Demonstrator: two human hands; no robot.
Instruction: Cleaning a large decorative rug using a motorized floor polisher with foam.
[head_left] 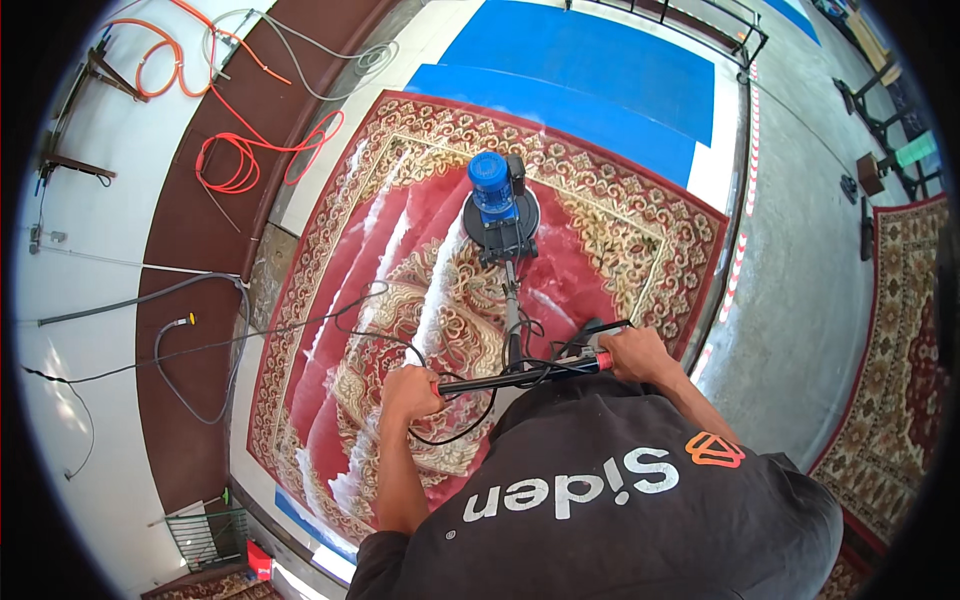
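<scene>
My left hand is closed round the left end of a black handlebar with red tips. Higher up at the other end, my right hand grips the bar, so it tilts up to the right. A pole joins the bar to a rotary floor scrubber with a blue motor and a round black base. The scrubber stands on a red and beige patterned rug. White foam lies in long streaks, mostly left of the machine. A black cable loops from the handlebar off to the left.
Blue mats lie beyond the rug. Orange hose and grey hose are on the left by the wall. Red-and-white tape edges the concrete floor at right. Another patterned rug lies far right.
</scene>
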